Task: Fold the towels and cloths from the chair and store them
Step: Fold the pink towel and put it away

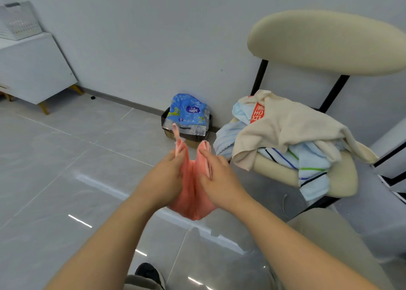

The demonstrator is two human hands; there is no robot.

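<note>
You hold a pink cloth (193, 198) in the air over the tiled floor (66, 157), just left of the chair (325, 41). Your left hand (167, 173) and right hand (217, 177) each pinch its top edge, fingers clamped on the fabric. A beige towel (292, 127) and a striped blue towel (312, 164) lie heaped on the seat.

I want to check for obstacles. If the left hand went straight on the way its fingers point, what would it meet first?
Past the pink cloth it pinches, the left hand points toward the blue package in the dark box by the wall. That probably comes first, though depth is unclear.
</note>
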